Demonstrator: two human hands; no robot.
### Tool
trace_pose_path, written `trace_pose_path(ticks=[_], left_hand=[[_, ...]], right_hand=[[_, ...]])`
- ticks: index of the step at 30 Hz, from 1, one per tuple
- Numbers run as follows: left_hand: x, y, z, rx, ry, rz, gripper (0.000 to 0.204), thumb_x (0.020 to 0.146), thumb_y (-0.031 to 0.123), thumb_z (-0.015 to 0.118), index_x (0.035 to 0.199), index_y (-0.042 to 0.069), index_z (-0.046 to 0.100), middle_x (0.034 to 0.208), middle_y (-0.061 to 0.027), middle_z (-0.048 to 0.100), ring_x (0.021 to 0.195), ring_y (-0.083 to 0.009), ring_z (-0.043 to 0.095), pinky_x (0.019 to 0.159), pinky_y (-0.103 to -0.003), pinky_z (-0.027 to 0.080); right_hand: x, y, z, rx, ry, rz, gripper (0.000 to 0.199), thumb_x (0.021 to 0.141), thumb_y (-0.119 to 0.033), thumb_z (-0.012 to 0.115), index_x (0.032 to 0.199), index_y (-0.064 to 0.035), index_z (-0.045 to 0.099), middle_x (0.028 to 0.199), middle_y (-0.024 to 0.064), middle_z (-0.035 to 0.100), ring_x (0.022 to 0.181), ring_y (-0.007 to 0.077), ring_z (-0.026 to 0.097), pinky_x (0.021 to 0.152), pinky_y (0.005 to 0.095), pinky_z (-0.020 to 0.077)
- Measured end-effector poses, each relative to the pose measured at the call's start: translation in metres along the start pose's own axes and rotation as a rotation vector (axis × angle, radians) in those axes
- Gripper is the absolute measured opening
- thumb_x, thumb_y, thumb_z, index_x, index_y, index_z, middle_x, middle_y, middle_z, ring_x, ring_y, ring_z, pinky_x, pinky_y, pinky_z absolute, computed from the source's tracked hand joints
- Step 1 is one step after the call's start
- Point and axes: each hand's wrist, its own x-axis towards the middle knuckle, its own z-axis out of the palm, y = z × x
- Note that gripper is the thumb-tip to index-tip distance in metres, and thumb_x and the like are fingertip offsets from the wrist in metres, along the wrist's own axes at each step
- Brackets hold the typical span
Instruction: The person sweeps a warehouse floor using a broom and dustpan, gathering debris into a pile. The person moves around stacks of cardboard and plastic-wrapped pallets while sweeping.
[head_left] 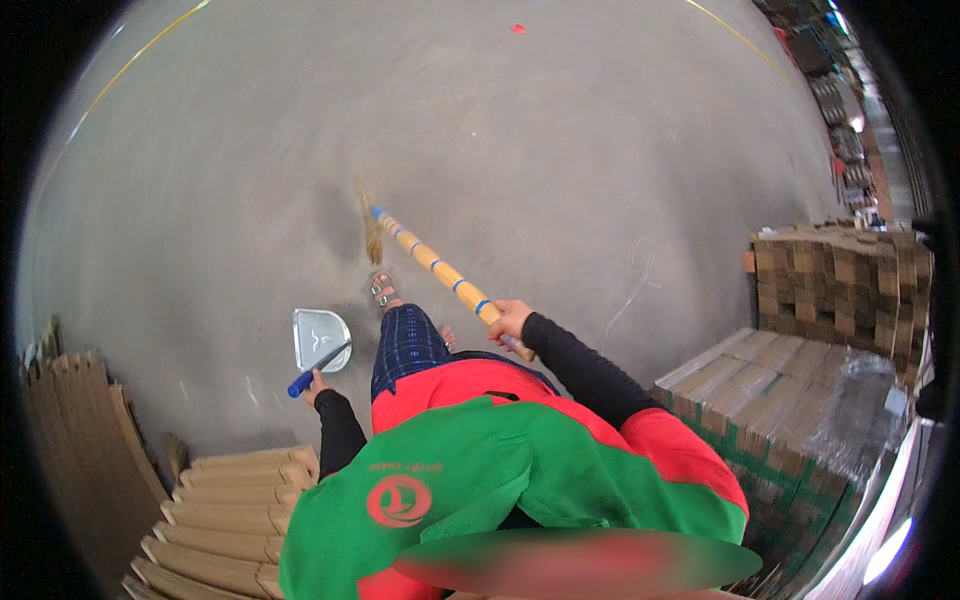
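Note:
My right hand (512,322) is wrapped round the upper end of a broom's yellow handle, which has blue bands. The broom (430,258) slants away to the left, and its straw bristles (372,238) are at the floor just beyond my front foot. Down at my left, my left hand (314,388) grips the blue-ended handle of a metal dustpan (318,335). The pan is a pale, rounded scoop with some marks inside. I cannot tell whether it touches the floor. Pan and bristles are apart, with my sandalled foot (384,290) between them.
Grey concrete floor (560,140) spreads ahead, with a small red scrap (518,29) far off and yellow lines toward the edges. Flattened cardboard stacks (230,500) stand close at my left. On my right are wrapped carton stacks (760,380) and a brown cardboard pile (840,290).

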Motion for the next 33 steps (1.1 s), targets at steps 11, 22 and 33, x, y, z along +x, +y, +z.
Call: trace_pose_path(ticks=[11,22,33], left_hand=[[-0.012,0.035,0.021,-0.161,0.262,-0.269,0.048,0.043,0.001,0.075,0.078,0.005,0.043,0.080,-0.0048,0.053,0.069,-0.0183,0.050,0.068,-0.034,0.044],[-0.002,0.061,-0.033,-0.012,-0.372,-0.650,0.050,0.069,0.024,0.065,0.113,0.013,0.042,0.117,-0.0085,0.043,0.106,-0.0253,0.042,0.075,-0.056,0.037],[-0.027,0.082,-0.020,-0.092,-0.336,-0.658,0.055,0.065,0.018,0.067,0.113,0.007,0.041,0.111,-0.0108,0.049,0.100,-0.0236,0.049,0.070,-0.048,0.045]], right_hand=[[0.120,0.043,-0.067,-0.806,0.214,-0.092,0.038,0.064,-0.033,0.062,0.092,-0.0074,0.056,0.068,0.0098,0.061,0.063,0.0187,0.059,0.060,0.0329,0.0454],[0.149,-0.048,-0.202,-0.346,0.587,0.288,0.017,0.058,-0.001,0.067,0.071,0.0012,0.056,0.058,0.0136,0.056,0.046,0.0230,0.055,0.041,0.0375,0.0435],[0.122,-0.101,-0.050,-0.263,0.164,-0.191,0.036,0.056,-0.002,0.067,0.089,-0.0007,0.053,0.067,0.0090,0.057,0.055,0.0182,0.056,0.047,0.0318,0.0462]])
